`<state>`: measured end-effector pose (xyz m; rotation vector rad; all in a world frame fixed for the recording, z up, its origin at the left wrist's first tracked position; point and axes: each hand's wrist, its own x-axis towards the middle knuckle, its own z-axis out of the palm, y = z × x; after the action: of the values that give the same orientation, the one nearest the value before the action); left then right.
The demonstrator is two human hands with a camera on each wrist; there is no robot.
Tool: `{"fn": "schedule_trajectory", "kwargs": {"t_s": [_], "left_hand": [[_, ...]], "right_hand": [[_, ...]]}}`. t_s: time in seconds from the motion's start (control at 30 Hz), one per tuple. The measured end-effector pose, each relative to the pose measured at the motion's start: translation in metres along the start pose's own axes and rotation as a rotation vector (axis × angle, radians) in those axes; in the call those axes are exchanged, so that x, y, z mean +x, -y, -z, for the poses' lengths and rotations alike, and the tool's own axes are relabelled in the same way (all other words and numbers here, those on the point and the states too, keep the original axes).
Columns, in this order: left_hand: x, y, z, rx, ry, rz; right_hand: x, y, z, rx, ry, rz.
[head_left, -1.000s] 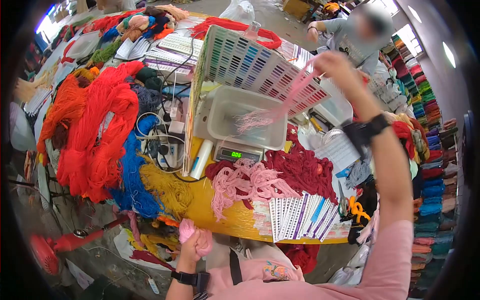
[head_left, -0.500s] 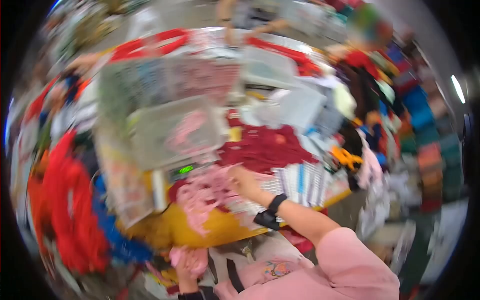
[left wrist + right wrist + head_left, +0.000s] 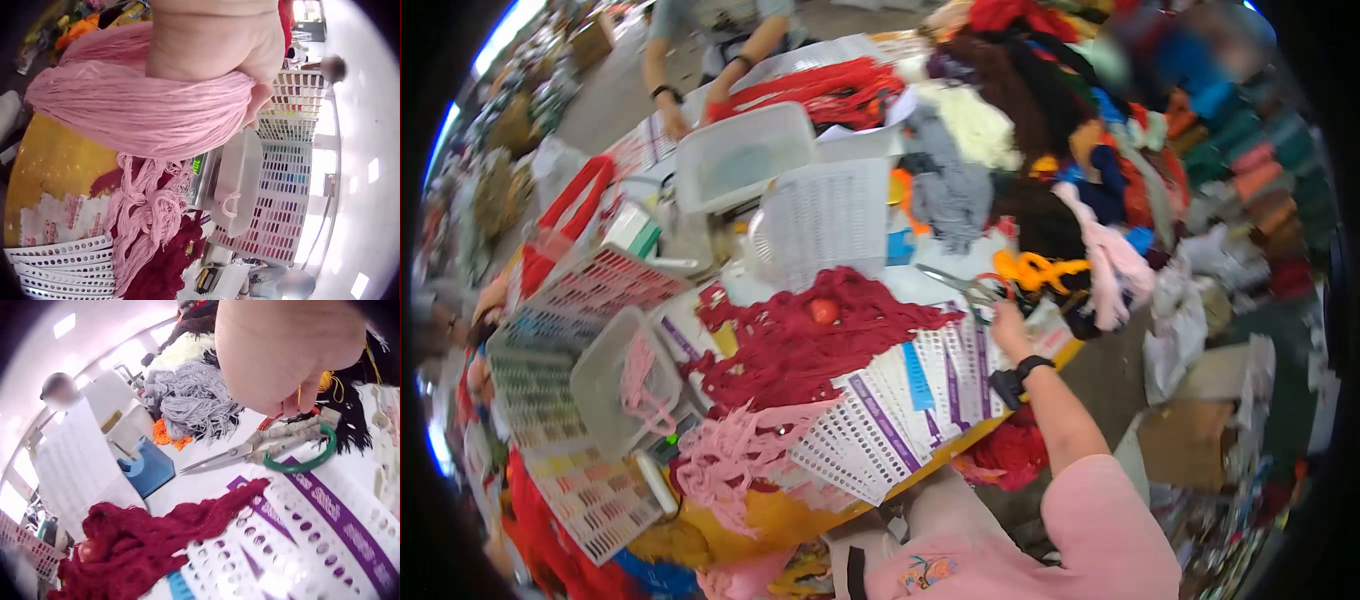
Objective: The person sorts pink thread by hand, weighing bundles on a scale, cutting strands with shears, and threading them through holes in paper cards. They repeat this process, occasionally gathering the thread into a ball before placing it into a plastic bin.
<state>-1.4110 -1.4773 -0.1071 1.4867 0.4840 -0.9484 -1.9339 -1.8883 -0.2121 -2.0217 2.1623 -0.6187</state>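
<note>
My left hand (image 3: 250,94) grips a thick skein of pink yarn (image 3: 137,106) below the yellow table edge; in the head view only the pink bundle (image 3: 745,578) shows. My right hand (image 3: 1005,320) reaches across the purple-striped punched cards (image 3: 900,400) to the handles of the scissors (image 3: 965,285). In the right wrist view its fingers (image 3: 303,400) come down at the green handle loop of the scissors (image 3: 250,450), which lie flat; whether they grip is hidden. Cut pink strands (image 3: 730,455) lie beside dark red yarn (image 3: 800,340). A few pink strands sit in the scale's tray (image 3: 620,380).
Colour sample charts (image 3: 590,490) stand at the left by the scale. A white bin (image 3: 740,155) and a holed sheet (image 3: 830,220) are at the back. Heaps of mixed yarn (image 3: 1020,120) crowd the right side. Another person's hands (image 3: 670,110) work at the far edge.
My right hand came down from holding pink strands over the tray, passed the pink pile and moved right to the scissors. The head turned right. The left hand kept its skein.
</note>
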Motion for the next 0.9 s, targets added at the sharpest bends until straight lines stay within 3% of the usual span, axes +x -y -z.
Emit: {"fn": "schedule_trajectory", "kwargs": {"t_s": [0.03, 0.07, 0.1, 0.13, 0.23, 0.27, 0.3, 0.37, 0.4, 0.43, 0.47, 0.53, 0.6, 0.67, 0.73, 0.8, 0.87, 0.9], "left_hand": [[-0.004, -0.003, -0.021, -0.388, 0.193, 0.096], [-0.008, -0.007, -0.038, -0.773, 0.404, 0.168], [-0.012, -0.008, -0.054, -0.765, 0.363, 0.117], [-0.014, -0.009, -0.069, -0.759, 0.325, 0.069], [0.006, -0.013, -0.089, -0.665, 0.332, -0.073], [0.022, -0.012, -0.079, -0.379, 0.261, -0.216], [0.007, -0.018, -0.114, -0.169, 0.03, -0.325], [0.023, -0.017, -0.125, -0.2, -0.115, -0.306], [0.029, -0.02, -0.125, -0.213, 0.065, -0.306], [0.032, -0.022, -0.139, -0.259, -0.045, -0.282], [0.041, -0.022, -0.139, -0.255, 0.115, -0.332], [0.065, -0.021, -0.139, -0.275, 0.07, -0.339], [0.092, -0.019, -0.135, -0.238, 0.033, -0.387], [0.105, -0.028, -0.137, -0.197, -0.002, -0.439], [0.111, -0.044, -0.144, -0.128, -0.123, -0.468], [0.13, -0.054, -0.14, -0.147, -0.114, -0.483], [0.156, -0.059, -0.137, -0.151, -0.129, -0.556], [0.16, -0.065, -0.14, -0.178, -0.056, -0.556]], "right_hand": [[0.024, -0.003, 0.004, -0.044, 0.285, -0.074], [0.038, -0.001, 0.006, -0.068, 0.333, -0.067], [0.047, -0.004, -0.002, -0.054, 0.194, 0.125], [0.06, -0.003, -0.004, -0.013, 0.314, 0.163], [0.073, -0.015, -0.027, -0.131, 0.413, 0.304], [0.074, -0.019, -0.035, -0.15, 0.376, 0.368], [0.076, 0.0, -0.025, -0.259, 0.529, 0.25], [0.076, -0.01, -0.034, -0.245, 0.518, 0.318], [0.077, -0.013, -0.035, -0.149, 0.512, 0.335], [0.079, -0.014, -0.033, -0.16, 0.556, 0.321], [0.079, -0.021, -0.032, -0.152, 0.569, 0.342], [0.079, -0.021, -0.019, -0.045, 0.619, 0.284], [0.072, -0.029, -0.011, 0.165, 0.546, 0.231], [0.065, -0.019, 0.019, 0.053, 0.548, 0.223], [0.046, -0.014, 0.049, 0.145, 0.534, 0.238], [0.017, -0.023, 0.063, 0.345, 0.558, 0.161], [-0.013, 0.002, 0.08, 0.37, 0.658, -0.041], [-0.029, 0.017, 0.076, 0.404, 0.648, 0.094]]}}
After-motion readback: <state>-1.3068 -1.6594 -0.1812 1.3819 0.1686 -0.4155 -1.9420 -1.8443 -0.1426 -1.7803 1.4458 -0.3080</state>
